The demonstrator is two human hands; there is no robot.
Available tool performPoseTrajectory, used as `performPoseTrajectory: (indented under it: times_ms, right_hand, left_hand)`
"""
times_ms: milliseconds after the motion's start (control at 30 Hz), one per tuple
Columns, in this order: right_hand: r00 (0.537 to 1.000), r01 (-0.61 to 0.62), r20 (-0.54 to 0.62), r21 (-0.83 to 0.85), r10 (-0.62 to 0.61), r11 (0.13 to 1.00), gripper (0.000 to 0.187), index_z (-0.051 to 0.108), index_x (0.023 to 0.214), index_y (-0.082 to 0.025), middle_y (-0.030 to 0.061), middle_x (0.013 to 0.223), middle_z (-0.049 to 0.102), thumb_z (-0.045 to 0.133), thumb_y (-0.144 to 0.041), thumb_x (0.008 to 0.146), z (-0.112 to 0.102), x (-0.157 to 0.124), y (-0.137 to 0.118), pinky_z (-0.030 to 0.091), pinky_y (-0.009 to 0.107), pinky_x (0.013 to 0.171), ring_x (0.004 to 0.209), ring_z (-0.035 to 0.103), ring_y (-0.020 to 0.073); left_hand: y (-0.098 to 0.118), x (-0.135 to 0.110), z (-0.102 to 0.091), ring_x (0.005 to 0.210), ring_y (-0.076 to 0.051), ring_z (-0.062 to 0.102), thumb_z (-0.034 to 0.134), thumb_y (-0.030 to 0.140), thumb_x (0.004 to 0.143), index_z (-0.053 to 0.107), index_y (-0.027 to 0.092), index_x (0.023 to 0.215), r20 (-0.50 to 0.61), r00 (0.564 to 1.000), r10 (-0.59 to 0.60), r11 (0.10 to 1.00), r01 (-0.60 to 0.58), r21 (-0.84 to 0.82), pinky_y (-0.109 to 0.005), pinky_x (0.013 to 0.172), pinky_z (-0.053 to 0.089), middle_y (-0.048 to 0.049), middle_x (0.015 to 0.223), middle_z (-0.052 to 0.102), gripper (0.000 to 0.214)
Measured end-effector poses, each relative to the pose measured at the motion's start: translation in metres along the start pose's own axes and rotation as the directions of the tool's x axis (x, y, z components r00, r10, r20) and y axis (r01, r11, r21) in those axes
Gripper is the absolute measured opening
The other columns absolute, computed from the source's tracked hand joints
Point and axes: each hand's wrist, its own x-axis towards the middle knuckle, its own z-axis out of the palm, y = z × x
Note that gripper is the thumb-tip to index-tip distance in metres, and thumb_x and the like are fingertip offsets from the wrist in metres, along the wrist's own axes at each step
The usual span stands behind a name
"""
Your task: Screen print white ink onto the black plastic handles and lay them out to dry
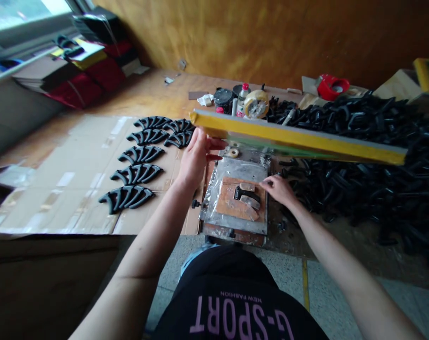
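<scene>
Left hand: (195, 163) centre of the frame, fingers stretched out and spread, just at the left end of the yellow bar; whether they press on it, I cannot tell
Right hand: (281, 190) right of centre, fingers curled close together beside the right edge of the metal plate; whether anything sits between them, I cannot tell
Black curved part: (248, 194) a little below and right of centre, lying on the brown board (225, 208), which rests on the metal plate (231, 167)
Yellow bar: (299, 136) raised above the plate, running from centre toward the right side, its right end slightly lower
Cream tape ring: (233, 152) near the plate's far edge, under the bar
Black fan-like rows: (139, 151) left of centre, laid out on flattened cardboard (76, 179)
Black heap: (363, 186) piled across the right side of the table (164, 101)
Far edge: bottle (241, 104) and clear tape roll (256, 104) at upper centre, red tape dispenser (332, 86) at upper right
</scene>
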Motion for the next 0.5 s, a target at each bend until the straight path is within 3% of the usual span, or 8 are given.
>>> performPoseTrajectory:
  times_ms: [67,133,200,233,267,333,400,500]
  right_hand:
    - [0.990,0.095,0.116,-0.107,-0.082,0.990,0.022,0.065,0.084,-0.018,0.0093,0.098,0.066,0.062,-0.040,0.086,0.026,-0.016,-0.021,0.044,0.032,0.083,0.095,0.059,0.0225]
    - [0.979,0.108,0.192,-0.219,-0.066,0.970,0.017,0.062,0.084,-0.017,0.0118,0.098,0.066,0.059,-0.032,0.089,0.037,-0.024,-0.038,0.042,0.032,0.083,0.097,0.058,0.0235]
    - [0.976,0.057,0.219,-0.268,0.003,0.962,0.016,0.060,0.086,-0.017,0.0118,0.091,0.067,0.053,-0.029,0.093,0.038,-0.027,-0.052,0.041,0.031,0.077,0.090,0.060,0.0234]
    - [0.977,0.033,0.211,-0.266,0.024,0.963,0.017,0.059,0.088,-0.017,0.0111,0.087,0.067,0.050,-0.029,0.095,0.036,-0.028,-0.060,0.040,0.031,0.074,0.086,0.060,0.0231]
    - [0.981,0.029,0.191,-0.249,0.019,0.968,0.018,0.058,0.089,-0.017,0.0103,0.084,0.067,0.048,-0.030,0.096,0.035,-0.029,-0.070,0.040,0.031,0.072,0.083,0.060,0.0231]
    - [0.987,0.109,0.135,-0.198,-0.083,0.974,0.019,0.057,0.089,-0.017,0.0098,0.083,0.066,0.045,-0.031,0.097,0.037,-0.033,-0.100,0.040,0.032,0.074,0.085,0.059,0.0239]
    - [0.958,0.279,0.107,-0.149,-0.265,0.949,0.019,0.057,0.087,-0.018,0.0099,0.087,0.065,0.045,-0.028,0.098,0.046,-0.040,-0.138,0.041,0.033,0.079,0.089,0.057,0.0243]
    - [0.854,0.505,0.164,-0.025,-0.494,0.863,0.017,0.059,0.087,-0.019,0.0081,0.090,0.064,0.046,-0.024,0.097,0.072,-0.039,-0.189,0.042,0.033,0.084,0.091,0.055,0.0228]
  left_hand:
    - [-0.001,0.002,0.007,0.082,-0.014,0.065,0.038,0.060,0.093,0.054,0.021,0.117,-0.046,0.999,0.015,1.000,-0.016,-0.026,-0.024,0.066,0.051,-0.0054,0.088,0.067,0.049]
    - [-0.013,-0.013,0.009,0.083,-0.015,0.065,0.040,0.060,0.092,0.054,0.021,0.118,-0.114,0.993,-0.008,0.999,0.003,-0.048,-0.024,0.065,0.051,-0.0063,0.091,0.069,0.049]
    - [-0.034,-0.044,0.008,0.082,-0.017,0.066,0.046,0.060,0.089,0.057,0.019,0.113,-0.077,0.983,-0.164,0.986,0.160,-0.052,-0.024,0.061,0.051,-0.0090,0.092,0.071,0.049]
    - [-0.048,-0.063,0.008,0.081,-0.018,0.066,0.051,0.061,0.087,0.059,0.017,0.110,-0.027,0.958,-0.287,0.957,0.286,-0.044,-0.025,0.059,0.051,-0.0109,0.092,0.072,0.050]
    - [-0.062,-0.082,0.009,0.081,-0.021,0.067,0.055,0.062,0.083,0.061,0.016,0.107,0.056,0.900,-0.433,0.900,0.435,-0.024,-0.026,0.057,0.051,-0.0133,0.093,0.072,0.052]
    - [-0.089,-0.116,0.009,0.087,-0.024,0.067,0.058,0.065,0.079,0.062,0.016,0.106,0.082,0.795,-0.602,0.792,0.607,-0.067,-0.028,0.056,0.052,-0.0154,0.102,0.071,0.056]
    - [-0.112,-0.137,0.005,0.087,-0.022,0.066,0.055,0.068,0.079,0.061,0.017,0.100,-0.049,0.773,-0.633,0.766,0.615,-0.190,-0.027,0.058,0.053,-0.0123,0.099,0.069,0.055]
    - [-0.134,-0.148,-0.026,0.075,-0.016,0.064,0.055,0.068,0.079,0.057,0.017,0.088,-0.328,0.744,-0.582,0.812,0.505,-0.294,-0.024,0.057,0.052,-0.0048,0.081,0.064,0.052]
